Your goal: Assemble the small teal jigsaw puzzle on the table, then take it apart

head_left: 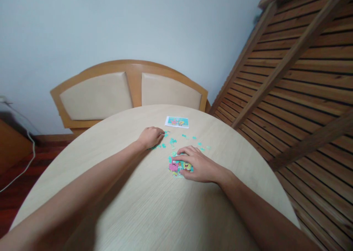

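Bare forearms [93,181] are slanting over the round, pale wood-grain worktop [132,218], one across its near left edge, one across its near right edge. Partly assembled SpongeBob jigsaw [174,167] is lying flat near mid-worktop, pink and yellow figures showing. Right hand [198,164] is covering its right side. Right grip: fingers spreading over the jigsaw, thumb and index well parted, picture showing between them; nothing lifted.

Left hand [151,137] is resting closer to the far edge, fingers curling down at the left end of the loose turquoise pieces [173,141]. Left grip: bunched; cannot tell whether a piece is being pinched. More pieces are lying scattered toward the right edge, beyond the right hand.

Picture card [178,122], showing similar figures, is lying near the far edge. Past that edge, wooden headboard [134,83] with cream padded panels is standing before a pale wall [110,23]. Slatted wooden panel [292,70] is rising beyond the right edge.
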